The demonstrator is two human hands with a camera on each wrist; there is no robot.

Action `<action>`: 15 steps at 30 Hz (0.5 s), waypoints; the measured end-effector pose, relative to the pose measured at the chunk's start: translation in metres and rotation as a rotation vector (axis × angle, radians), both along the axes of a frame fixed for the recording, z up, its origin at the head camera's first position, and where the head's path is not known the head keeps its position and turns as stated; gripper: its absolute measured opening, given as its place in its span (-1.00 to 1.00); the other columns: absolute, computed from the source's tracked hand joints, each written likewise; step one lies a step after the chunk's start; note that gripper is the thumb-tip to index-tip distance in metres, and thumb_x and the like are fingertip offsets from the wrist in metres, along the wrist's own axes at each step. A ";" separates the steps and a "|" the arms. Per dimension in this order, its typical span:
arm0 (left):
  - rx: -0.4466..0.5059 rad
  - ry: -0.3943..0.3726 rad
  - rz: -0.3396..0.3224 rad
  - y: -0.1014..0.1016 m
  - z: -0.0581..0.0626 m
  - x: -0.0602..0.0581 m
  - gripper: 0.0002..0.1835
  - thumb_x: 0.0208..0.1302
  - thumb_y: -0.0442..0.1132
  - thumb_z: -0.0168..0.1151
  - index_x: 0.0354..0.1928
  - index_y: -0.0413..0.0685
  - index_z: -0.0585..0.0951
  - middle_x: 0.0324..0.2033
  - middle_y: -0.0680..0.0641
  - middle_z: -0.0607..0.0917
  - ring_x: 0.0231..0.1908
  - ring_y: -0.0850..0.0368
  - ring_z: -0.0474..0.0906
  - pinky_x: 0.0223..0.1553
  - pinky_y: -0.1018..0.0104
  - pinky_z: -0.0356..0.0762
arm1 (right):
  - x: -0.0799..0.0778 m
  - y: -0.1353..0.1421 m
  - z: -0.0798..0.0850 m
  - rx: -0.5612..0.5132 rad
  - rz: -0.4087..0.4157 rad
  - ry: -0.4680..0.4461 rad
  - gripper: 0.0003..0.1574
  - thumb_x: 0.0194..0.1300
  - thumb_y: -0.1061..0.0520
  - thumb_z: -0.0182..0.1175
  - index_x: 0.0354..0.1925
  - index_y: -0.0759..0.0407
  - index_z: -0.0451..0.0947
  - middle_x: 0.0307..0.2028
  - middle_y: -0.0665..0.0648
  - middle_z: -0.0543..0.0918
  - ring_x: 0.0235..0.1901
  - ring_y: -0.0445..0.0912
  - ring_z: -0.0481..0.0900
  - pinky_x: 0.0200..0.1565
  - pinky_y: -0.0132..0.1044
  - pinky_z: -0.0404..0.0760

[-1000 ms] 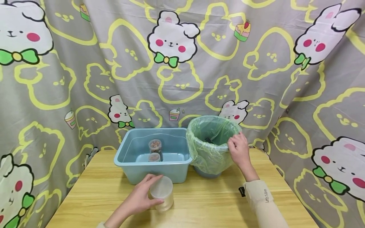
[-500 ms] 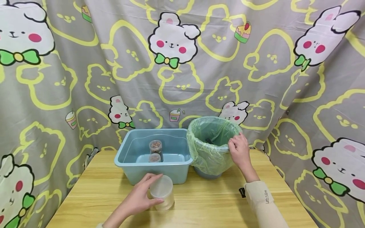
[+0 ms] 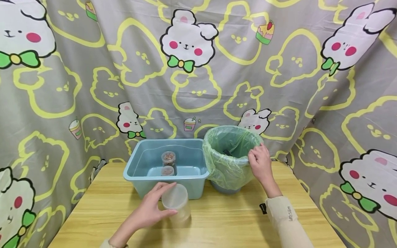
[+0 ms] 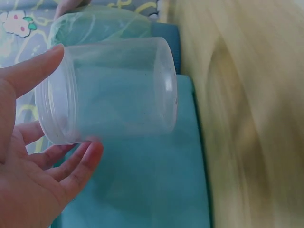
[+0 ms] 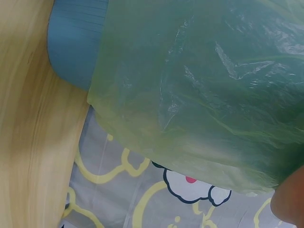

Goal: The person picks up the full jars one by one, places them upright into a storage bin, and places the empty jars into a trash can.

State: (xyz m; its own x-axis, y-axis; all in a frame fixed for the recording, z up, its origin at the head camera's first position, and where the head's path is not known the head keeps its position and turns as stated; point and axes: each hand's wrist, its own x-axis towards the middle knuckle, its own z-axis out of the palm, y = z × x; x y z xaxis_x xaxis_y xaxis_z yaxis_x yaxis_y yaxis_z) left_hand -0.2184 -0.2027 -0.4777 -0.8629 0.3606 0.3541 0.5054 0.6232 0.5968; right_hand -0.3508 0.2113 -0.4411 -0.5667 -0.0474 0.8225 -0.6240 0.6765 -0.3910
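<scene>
My left hand [image 3: 149, 210] grips a clear plastic jar [image 3: 176, 197] near its top, thumb on one side and fingers on the other. In the left wrist view the jar [image 4: 118, 90] is see-through, with no contents visible. It appears raised a little above the table, in front of the blue plastic tub [image 3: 167, 187]. My right hand [image 3: 260, 163] holds the rim of a blue trash bin [image 3: 225, 187] lined with a thin green bag [image 3: 232, 175]. Only a bit of the right hand [image 5: 289, 199] shows in the right wrist view, beside the bag.
Two small lidded jars, one farther back [image 3: 169, 158] and one nearer [image 3: 167, 171], stand inside the tub. Something dark [image 3: 227, 152] lies in the bin. The wooden table [image 3: 223, 224] runs up to a patterned curtain [image 3: 192, 93] behind and at both sides.
My left hand has raised the jar slightly, up and away from me, off the table. The right hand stays on the bin's rim.
</scene>
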 end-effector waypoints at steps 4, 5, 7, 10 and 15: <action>0.011 -0.026 -0.011 0.000 0.009 -0.002 -0.10 0.06 0.14 0.60 0.45 0.08 0.48 0.18 0.06 0.57 0.08 0.10 0.58 0.04 0.23 0.64 | 0.000 0.000 0.001 0.005 0.010 -0.006 -0.53 0.31 0.34 -0.05 -0.74 0.13 0.24 -0.65 0.07 0.17 -0.44 0.10 0.29 0.43 0.30 0.20; 0.018 -0.030 -0.017 0.000 0.012 -0.002 -0.10 0.07 0.15 0.60 0.45 0.09 0.48 0.19 0.06 0.57 0.08 0.11 0.58 0.04 0.25 0.64 | 0.000 -0.001 0.001 0.006 0.011 -0.005 -0.53 0.31 0.34 -0.05 -0.73 0.13 0.24 -0.65 0.07 0.18 -0.43 0.10 0.29 0.43 0.30 0.21; 0.026 -0.024 -0.029 0.000 0.017 -0.002 -0.11 0.07 0.18 0.58 0.44 0.10 0.49 0.20 0.05 0.57 0.07 0.12 0.58 0.02 0.27 0.64 | 0.001 -0.001 0.001 0.009 0.013 0.000 -0.53 0.30 0.34 -0.04 -0.73 0.13 0.24 -0.65 0.07 0.19 -0.43 0.11 0.31 0.42 0.31 0.21; 0.051 -0.003 -0.041 0.002 0.026 -0.002 -0.12 0.08 0.18 0.58 0.44 0.11 0.49 0.20 0.04 0.58 0.06 0.13 0.58 0.02 0.28 0.66 | 0.001 0.000 0.000 0.012 0.014 0.011 -0.53 0.30 0.35 -0.03 -0.74 0.12 0.24 -0.65 0.06 0.20 -0.42 0.12 0.32 0.40 0.33 0.23; 0.084 0.020 -0.057 0.004 0.042 -0.004 -0.12 0.08 0.12 0.60 0.45 0.12 0.48 0.23 -0.01 0.58 0.11 0.06 0.57 0.03 0.25 0.68 | 0.001 0.001 0.001 0.011 0.013 0.017 -0.53 0.30 0.35 -0.03 -0.74 0.12 0.24 -0.66 0.06 0.20 -0.42 0.12 0.33 0.40 0.34 0.24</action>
State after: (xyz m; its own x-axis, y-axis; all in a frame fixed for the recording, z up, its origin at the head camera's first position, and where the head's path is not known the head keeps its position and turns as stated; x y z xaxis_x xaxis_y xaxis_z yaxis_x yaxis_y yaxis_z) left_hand -0.2221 -0.1988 -0.4354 -0.8346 0.3768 0.4019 0.5504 0.5414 0.6355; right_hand -0.3498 0.2127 -0.4403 -0.5516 -0.0634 0.8317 -0.6393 0.6726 -0.3727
